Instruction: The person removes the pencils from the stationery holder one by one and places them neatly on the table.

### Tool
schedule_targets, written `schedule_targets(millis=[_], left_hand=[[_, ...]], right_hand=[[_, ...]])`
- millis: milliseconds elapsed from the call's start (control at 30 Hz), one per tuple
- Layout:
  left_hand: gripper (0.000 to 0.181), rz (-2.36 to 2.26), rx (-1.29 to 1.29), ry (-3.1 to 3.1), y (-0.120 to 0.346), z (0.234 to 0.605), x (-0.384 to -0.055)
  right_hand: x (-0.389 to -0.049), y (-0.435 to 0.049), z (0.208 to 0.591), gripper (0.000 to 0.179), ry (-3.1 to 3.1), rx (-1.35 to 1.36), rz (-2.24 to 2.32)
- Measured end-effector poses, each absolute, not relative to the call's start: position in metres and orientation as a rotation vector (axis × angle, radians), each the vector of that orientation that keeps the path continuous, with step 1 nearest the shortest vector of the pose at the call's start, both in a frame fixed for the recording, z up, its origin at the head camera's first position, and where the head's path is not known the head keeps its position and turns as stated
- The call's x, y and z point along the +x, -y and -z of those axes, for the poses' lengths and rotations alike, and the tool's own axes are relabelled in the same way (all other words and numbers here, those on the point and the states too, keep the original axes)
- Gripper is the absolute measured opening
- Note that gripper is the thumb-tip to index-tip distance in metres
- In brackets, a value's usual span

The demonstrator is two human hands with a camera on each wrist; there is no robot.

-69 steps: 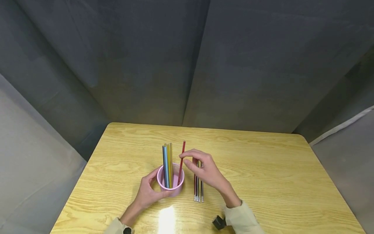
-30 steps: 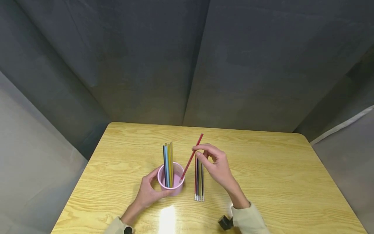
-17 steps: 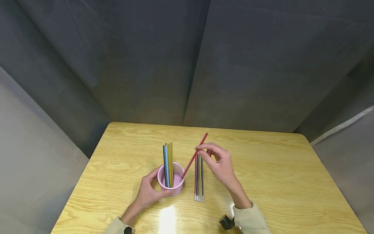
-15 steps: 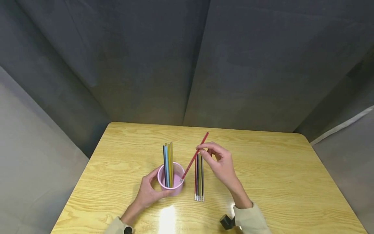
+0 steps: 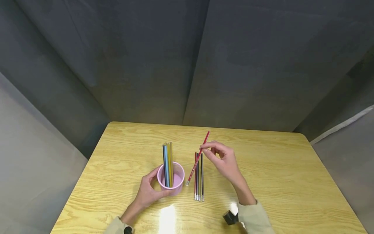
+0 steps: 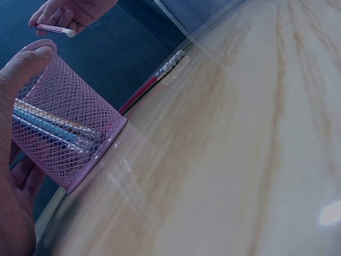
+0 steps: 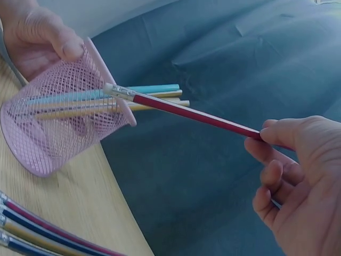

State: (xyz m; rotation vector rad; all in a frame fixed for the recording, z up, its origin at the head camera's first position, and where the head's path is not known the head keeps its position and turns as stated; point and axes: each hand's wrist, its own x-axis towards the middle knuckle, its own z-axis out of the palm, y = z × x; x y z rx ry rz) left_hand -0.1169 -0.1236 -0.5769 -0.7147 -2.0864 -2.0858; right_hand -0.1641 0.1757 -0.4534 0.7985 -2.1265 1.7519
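My left hand (image 5: pixel 147 192) grips a pink mesh pencil cup (image 6: pixel 80 101) by its side, thumb near the rim. Inside, several pencils (image 5: pixel 167 166), dark, blue and yellow, lean towards the cup's far left. Between thumb and fingertips, my right hand (image 5: pixel 225 161) pinches a red pencil (image 7: pixel 197 116). That pencil slants with its white eraser end down, just right of the cup's rim and outside it. Under the red pencil, a row of several pencils (image 5: pixel 199 180) lies side by side on the table, eraser ends towards me.
The wood-grain table (image 5: pixel 263 169) reaches well to both sides. Dark cloth (image 5: pixel 146 65) hangs behind its back edge. A small black block (image 5: pixel 230 217) sits at the right sleeve's cuff.
The red pencil, earlier with its eraser end inside the cup, has come up and out to the right with my right hand. My left hand and the cup stay put.
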Motion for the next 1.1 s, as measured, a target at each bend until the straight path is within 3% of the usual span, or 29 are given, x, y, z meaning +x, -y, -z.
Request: schedule_targets(millis=[1100], left_hand=[[0.09, 2.041, -0.708, 2.116, 0.124, 0.575, -0.115]], right_hand=[[-0.193, -0.217, 0.501, 0.01, 2.736, 0.621, -1.685]])
